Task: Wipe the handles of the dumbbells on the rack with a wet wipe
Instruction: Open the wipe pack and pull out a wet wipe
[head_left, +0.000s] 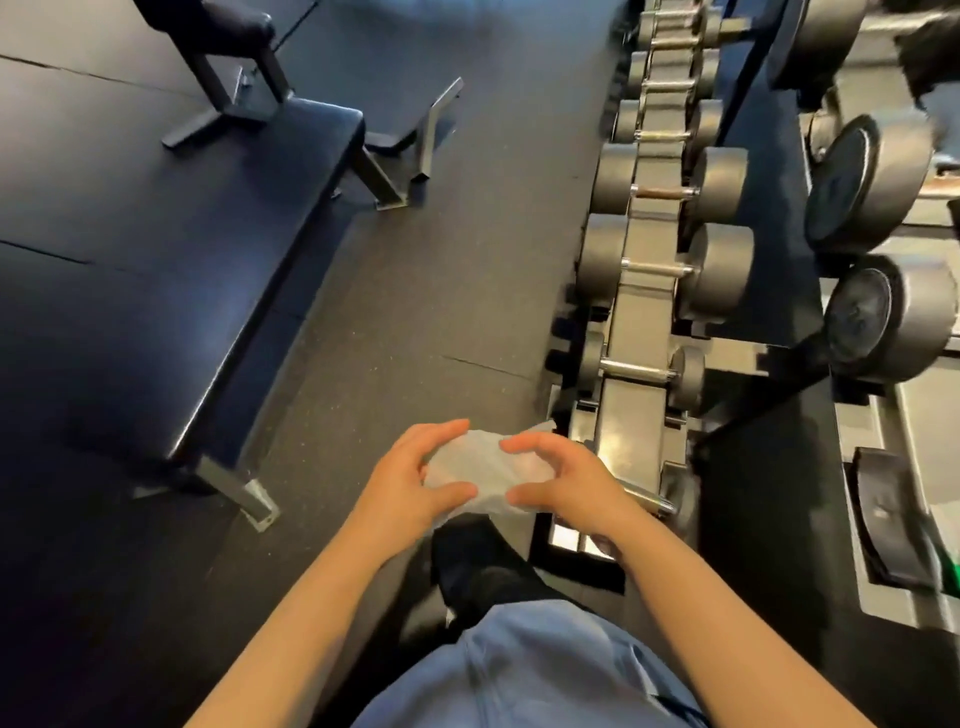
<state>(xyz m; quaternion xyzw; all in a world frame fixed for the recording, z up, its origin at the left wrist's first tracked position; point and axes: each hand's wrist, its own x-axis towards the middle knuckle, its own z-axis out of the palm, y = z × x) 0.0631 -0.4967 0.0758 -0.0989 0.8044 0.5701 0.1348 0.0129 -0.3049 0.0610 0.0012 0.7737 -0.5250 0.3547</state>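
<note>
Hands meet low in the middle of the view, both on a pale, crumpled wet wipe (480, 470). The left hand (410, 488) grasps the wipe's left side, thumb under its near edge and fingers curled over the far edge. The right hand (558, 480) grips the right side the same way, thumb at the near edge and fingers arched over the top. The wipe hangs stretched between them above the dark rubber floor (395, 322), just left of the near end of the dumbbell rack (641, 322).

That rack runs away from the person on the right, its lower rail carrying a row of grey dumbbells. The nearest small dumbbell (641, 370) lies across the rail just beyond the hands, its shiny handle bare. Beyond it sits a larger dumbbell (665, 270), then another with a brownish handle (667, 192). On a higher tier to the far right rest 2 big dumbbell heads (883, 317).

A black padded bench (171, 228) stands on the left, well apart from the rack. The person's blue shorts (524, 675) fill the bottom edge.
</note>
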